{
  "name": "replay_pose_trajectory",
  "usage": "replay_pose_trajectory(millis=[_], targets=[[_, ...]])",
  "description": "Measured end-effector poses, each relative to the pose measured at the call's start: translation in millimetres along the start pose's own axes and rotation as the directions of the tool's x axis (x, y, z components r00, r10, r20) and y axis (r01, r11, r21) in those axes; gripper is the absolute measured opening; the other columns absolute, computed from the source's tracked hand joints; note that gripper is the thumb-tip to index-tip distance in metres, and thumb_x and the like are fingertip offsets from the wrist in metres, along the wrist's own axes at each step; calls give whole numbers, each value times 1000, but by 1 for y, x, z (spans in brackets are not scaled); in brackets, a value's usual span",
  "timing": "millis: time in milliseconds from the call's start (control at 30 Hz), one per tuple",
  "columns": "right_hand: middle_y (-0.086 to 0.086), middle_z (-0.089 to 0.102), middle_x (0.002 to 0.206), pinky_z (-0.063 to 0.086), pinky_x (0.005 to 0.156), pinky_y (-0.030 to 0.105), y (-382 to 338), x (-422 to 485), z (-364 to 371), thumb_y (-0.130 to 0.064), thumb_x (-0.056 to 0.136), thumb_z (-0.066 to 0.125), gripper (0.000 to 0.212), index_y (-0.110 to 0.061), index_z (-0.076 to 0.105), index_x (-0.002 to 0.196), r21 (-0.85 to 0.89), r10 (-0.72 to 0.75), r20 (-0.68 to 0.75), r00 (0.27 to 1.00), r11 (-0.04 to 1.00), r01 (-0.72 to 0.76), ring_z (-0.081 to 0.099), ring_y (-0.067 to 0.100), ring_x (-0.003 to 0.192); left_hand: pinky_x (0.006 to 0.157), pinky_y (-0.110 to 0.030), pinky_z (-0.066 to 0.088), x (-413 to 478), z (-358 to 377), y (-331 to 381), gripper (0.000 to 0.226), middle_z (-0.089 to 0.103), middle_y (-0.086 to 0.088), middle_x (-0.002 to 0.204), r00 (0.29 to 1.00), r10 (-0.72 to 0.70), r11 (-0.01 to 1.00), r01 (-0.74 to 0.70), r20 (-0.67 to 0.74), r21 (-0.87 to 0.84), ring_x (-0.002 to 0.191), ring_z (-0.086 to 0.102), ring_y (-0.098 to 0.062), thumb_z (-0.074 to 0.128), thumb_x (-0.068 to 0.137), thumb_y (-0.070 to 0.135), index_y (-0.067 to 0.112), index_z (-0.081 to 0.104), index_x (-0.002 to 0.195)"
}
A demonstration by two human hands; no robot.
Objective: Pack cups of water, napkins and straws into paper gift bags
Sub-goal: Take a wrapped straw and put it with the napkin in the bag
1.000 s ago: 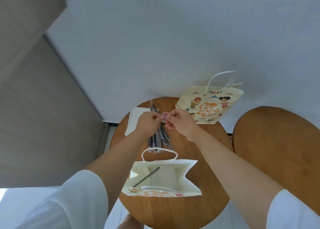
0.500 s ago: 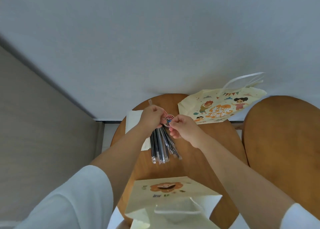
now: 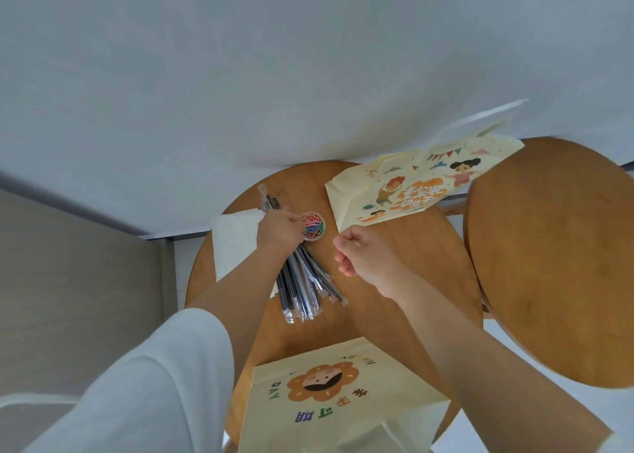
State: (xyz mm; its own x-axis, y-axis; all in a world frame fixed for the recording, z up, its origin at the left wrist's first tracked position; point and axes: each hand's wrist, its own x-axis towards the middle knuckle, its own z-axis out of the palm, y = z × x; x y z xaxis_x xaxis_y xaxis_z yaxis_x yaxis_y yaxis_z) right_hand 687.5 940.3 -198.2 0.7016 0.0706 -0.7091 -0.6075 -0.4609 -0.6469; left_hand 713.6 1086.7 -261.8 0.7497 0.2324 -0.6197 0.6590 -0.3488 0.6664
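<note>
Head view: left hand [image 3: 279, 228] above straws [image 3: 302, 289], fingertips at rim of clip tub [image 3: 313, 226]; grip hidden, cannot tell. Right hand [image 3: 363, 253] curled in fist over table [image 3: 429, 246], contents unseen. Napkins [image 3: 233, 243] just left of straws. Flat gift bag [image 3: 411, 188] at far edge; near gift bag [image 3: 329, 394] closest to camera.

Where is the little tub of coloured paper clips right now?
Head view: the tub of paper clips sits on the left round table, by the left hand, beyond the wrapped straws and left of the flat gift bag.
</note>
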Motion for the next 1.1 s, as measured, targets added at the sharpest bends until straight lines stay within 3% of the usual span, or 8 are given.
replay_pose_trajectory(millis=[133, 333, 567, 700, 800, 867, 967, 1100], targets=[[4, 51, 65, 39, 44, 14, 4, -14, -3, -16, 96, 51, 13, -8, 56, 88, 8, -11, -34, 999, 1000, 12, 45, 12, 50, 64, -21, 50, -22, -8, -1, 20, 66, -8, 97, 1000, 2, 1000, -2, 25, -2, 69, 64, -16, 63, 86, 9, 6, 71, 104], [4, 53, 68, 39, 43, 8, 2, -54, -6, -13, 95, 53, 12, -4, 61, 91, -50, -136, 0, 991, 989, 136, 47, 10, 54, 88, -34, 52, -83, -22, 5, 14, 71, -14, 92, 997, 65, 994, -68, 43, 83, 86, 67, -24, 62, 86, 10, 5, 72, 95], [4, 59, 75, 50, 59, 14, 12, -116, -15, -6, 95, 49, 18, -6, 63, 107, -129, -301, 105, 948, 941, 314, 55, 9, 64, 54, -14, 44, -188, -27, 3, 16, 68, -9, 85, 984, 159, 987, -161, 83, 22, 66, 61, -10, 64, 85, 6, 2, 70, 100], [4, 61, 74, 53, 63, 19, 28, -160, -25, -4, 94, 51, 14, -7, 64, 99, -158, -414, 130, 901, 888, 431, 57, 11, 64, 77, -29, 54, -240, -39, -20, 19, 68, -18, 102, 974, 225, 974, -225, -4, 24, 76, 63, -20, 61, 88, 4, 0, 69, 106], [2, 60, 73, 51, 59, 17, 43, -188, -35, -5, 93, 55, 9, -8, 63, 91, -171, -472, 105, 875, 859, 483, 57, 9, 61, 90, -28, 45, -270, -45, -43, 30, 61, -9, 125, 961, 252, 924, -203, -115, 325, 109, 58, -23, 48, 93, 6, 9, 63, 119], [-2, 58, 71, 45, 57, 15, 56, -208, -42, -8, 93, 55, 9, -8, 64, 90, -270, -517, 94, 851, 810, 521, 55, 7, 60, 97, -24, 38, -297, -46, -57, 45, 49, -5, 141, 961, 271, 837, -202, -65, 508, 125, 47, -21, 41, 92, 1, 11, 49, 135], [-7, 55, 69, 38, 60, 18, 71, -227, -50, -10, 92, 55, 13, -13, 62, 82, -424, -576, 119, 809, 707, 566, 51, 7, 64, 108, -32, 31, -324, -40, -75, 80, 32, -2, 152, 968, 249, 805, -228, 36, 548, 139, 31, -23, 63, 82, 11, 20, 22, 150], [-8, 57, 74, 43, 62, 22, 80, -248, -54, -12, 92, 55, 13, -13, 63, 82, -534, -534, 230, 813, 629, 564, 53, 11, 69, 115, -54, 0, -340, -20, -80, 120, 15, 1, 158, 957, 290, 581, -183, 8, 793, 147, 2, -24, 80, 67, 48, 22, -1, 152]])
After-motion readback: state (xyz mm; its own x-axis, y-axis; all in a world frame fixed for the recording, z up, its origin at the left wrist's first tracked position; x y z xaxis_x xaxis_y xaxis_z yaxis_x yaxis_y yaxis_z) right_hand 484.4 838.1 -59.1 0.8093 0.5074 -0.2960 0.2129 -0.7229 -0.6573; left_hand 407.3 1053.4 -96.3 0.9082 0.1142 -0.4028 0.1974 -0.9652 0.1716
